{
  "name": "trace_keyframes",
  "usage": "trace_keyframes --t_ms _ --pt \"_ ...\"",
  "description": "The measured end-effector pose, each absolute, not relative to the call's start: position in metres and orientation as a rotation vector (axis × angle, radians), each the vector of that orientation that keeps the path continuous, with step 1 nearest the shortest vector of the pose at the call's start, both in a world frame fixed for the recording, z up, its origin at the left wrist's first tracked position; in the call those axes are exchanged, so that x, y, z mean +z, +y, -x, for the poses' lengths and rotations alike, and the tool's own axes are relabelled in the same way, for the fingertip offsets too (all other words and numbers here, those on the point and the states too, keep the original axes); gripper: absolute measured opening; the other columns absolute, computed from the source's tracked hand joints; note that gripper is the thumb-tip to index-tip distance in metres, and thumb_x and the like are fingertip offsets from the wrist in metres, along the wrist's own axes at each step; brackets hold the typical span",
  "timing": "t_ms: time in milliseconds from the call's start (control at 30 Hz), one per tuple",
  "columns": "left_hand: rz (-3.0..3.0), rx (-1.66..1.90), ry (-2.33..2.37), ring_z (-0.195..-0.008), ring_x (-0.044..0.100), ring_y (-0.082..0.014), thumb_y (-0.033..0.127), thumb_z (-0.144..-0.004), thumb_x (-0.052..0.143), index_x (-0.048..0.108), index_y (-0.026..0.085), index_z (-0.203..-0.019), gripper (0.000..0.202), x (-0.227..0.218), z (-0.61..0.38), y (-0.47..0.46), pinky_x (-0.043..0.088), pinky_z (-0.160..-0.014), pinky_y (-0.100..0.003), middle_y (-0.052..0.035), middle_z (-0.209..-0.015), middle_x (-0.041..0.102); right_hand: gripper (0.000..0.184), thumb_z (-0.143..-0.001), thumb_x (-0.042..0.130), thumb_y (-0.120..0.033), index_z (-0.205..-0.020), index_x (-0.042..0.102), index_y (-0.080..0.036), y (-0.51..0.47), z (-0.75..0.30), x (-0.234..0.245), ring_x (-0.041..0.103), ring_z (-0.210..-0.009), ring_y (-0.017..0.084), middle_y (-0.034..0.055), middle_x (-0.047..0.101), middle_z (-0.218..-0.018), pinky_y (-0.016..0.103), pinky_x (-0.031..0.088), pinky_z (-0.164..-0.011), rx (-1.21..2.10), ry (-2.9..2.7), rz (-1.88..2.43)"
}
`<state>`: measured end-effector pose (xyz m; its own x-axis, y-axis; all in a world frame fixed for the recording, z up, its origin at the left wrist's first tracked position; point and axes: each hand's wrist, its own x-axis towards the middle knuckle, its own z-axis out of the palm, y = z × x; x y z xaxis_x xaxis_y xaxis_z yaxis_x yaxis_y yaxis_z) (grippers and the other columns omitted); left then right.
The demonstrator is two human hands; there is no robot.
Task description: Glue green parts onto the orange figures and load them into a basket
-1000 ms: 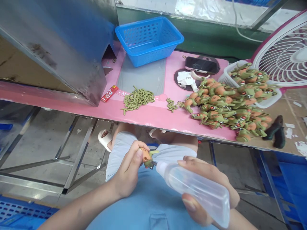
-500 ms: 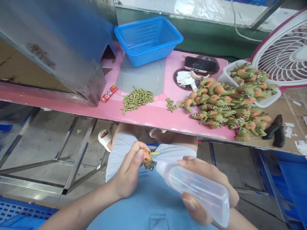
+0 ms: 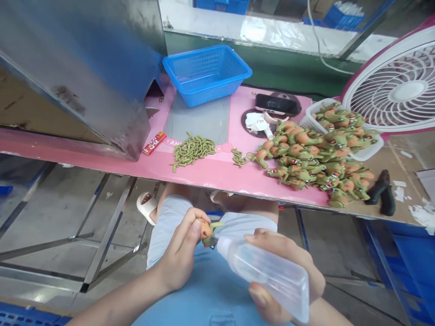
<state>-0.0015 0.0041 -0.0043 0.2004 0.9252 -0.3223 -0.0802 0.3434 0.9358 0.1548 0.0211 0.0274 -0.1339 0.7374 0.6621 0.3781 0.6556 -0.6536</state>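
Observation:
Over my lap, my left hand [image 3: 183, 246] is closed around a small orange and green toy figure [image 3: 205, 230], its fingers hiding part of the body. A light green piece sticks out from the figure's far side. My right hand [image 3: 288, 267] grips a clear squeeze bottle [image 3: 265, 274] lying slantwise across the palm. The bottle's thin dark tip meets the toy figure near its lower side; whether it touches cannot be made out. On the pink mat lies a heap of small green curved pieces [image 3: 192, 151], with a smaller group of the same pieces [image 3: 239, 157] to its right.
Many similar figures [image 3: 306, 158] are piled at the right, some in a white basket [image 3: 309, 118]. A blue basket [image 3: 190, 96], phone [image 3: 277, 104], red box [image 3: 154, 143] and fan [image 3: 401, 90] stand around. A metal housing [image 3: 102, 81] rises at left.
The view has tilted up slightly, so the table sits lower in the picture. Both hands keep their holds, and the bottle has shifted a little left with its tip still at the toy figure.

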Motion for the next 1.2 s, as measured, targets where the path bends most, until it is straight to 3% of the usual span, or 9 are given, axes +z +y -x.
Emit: trace_keyframes --t_ms 200,300,400,600,800,1067,1200 --pt "-0.798 0.946 1.282 -0.064 0.045 -0.0129 0.057 -0.083 0.040 0.050 0.017 -0.086 0.041 -0.001 -0.002 0.008 0.035 -0.061 -0.023 -0.0007 -0.067 0.048 0.029 -0.083 0.045 -0.041 -0.094 0.046 -0.014 0.023 -0.158 0.027 0.053 -0.049 0.010 0.0015 0.052 -0.062 0.019 0.044 -0.042 0.446 -1.765 1.004" --pt "-0.543 1.068 1.385 -0.054 0.038 -0.0085 0.062 -0.072 0.052 0.050 0.016 -0.083 0.048 -0.004 0.003 0.019 0.029 -0.050 -0.018 0.0017 -0.060 0.047 0.028 -0.080 0.049 -0.042 -0.090 0.045 -0.017 0.024 -0.162 0.015 0.050 -0.047 0.008 -0.0002 0.051 -0.064 0.016 0.042 -0.040 0.616 -1.595 1.083" --pt "-0.395 1.186 1.393 -0.044 0.025 -0.0045 0.065 -0.059 0.062 0.049 0.015 -0.082 0.056 -0.007 0.012 0.033 0.018 -0.041 -0.014 0.0039 -0.052 0.044 0.028 -0.075 0.057 -0.039 -0.086 0.044 -0.017 0.037 -0.169 -0.006 0.052 -0.050 0.010 0.0005 0.054 -0.067 0.019 0.044 -0.044 0.773 -1.339 1.200" --pt "-0.271 1.338 1.381 -0.042 0.024 -0.0020 0.060 -0.056 0.067 0.051 0.014 -0.083 0.056 0.000 0.016 0.041 0.018 -0.040 -0.011 0.0048 -0.051 0.043 0.043 -0.054 0.065 -0.037 -0.081 0.040 -0.016 0.131 -0.176 -0.020 0.050 -0.054 0.011 -0.0016 0.052 -0.063 0.023 0.042 -0.051 0.907 -1.129 1.425" --pt "-0.249 1.330 1.395 -0.041 0.025 -0.0012 0.062 -0.052 0.069 0.052 0.013 -0.084 0.061 0.004 0.013 0.036 0.019 -0.039 -0.010 0.0047 -0.050 0.043 0.031 -0.066 0.060 -0.017 -0.093 0.047 -0.011 0.231 -0.172 -0.028 0.055 -0.081 0.014 0.0049 0.056 -0.090 0.030 0.044 -0.077 0.891 -1.213 1.529" --pt "-0.194 1.283 1.339 -0.029 0.025 0.0017 0.064 -0.040 0.073 0.045 0.013 -0.080 0.071 -0.008 0.021 0.040 0.014 -0.034 -0.006 0.0063 -0.041 0.042 0.034 -0.077 0.058 -0.020 -0.107 0.044 -0.010 0.263 -0.176 -0.045 0.050 -0.074 0.013 0.0026 0.051 -0.083 0.031 0.043 -0.074 0.763 -1.546 1.860" --pt "-0.208 1.273 1.311 -0.027 0.025 0.0011 0.065 -0.043 0.072 0.044 0.014 -0.080 0.069 -0.017 0.022 0.038 0.013 -0.033 -0.006 0.0062 -0.038 0.043 0.051 -0.077 0.059 -0.024 -0.119 0.036 -0.009 0.251 -0.183 -0.033 0.053 -0.086 0.017 0.0078 0.054 -0.096 0.032 0.042 -0.079 0.672 -1.729 1.962"
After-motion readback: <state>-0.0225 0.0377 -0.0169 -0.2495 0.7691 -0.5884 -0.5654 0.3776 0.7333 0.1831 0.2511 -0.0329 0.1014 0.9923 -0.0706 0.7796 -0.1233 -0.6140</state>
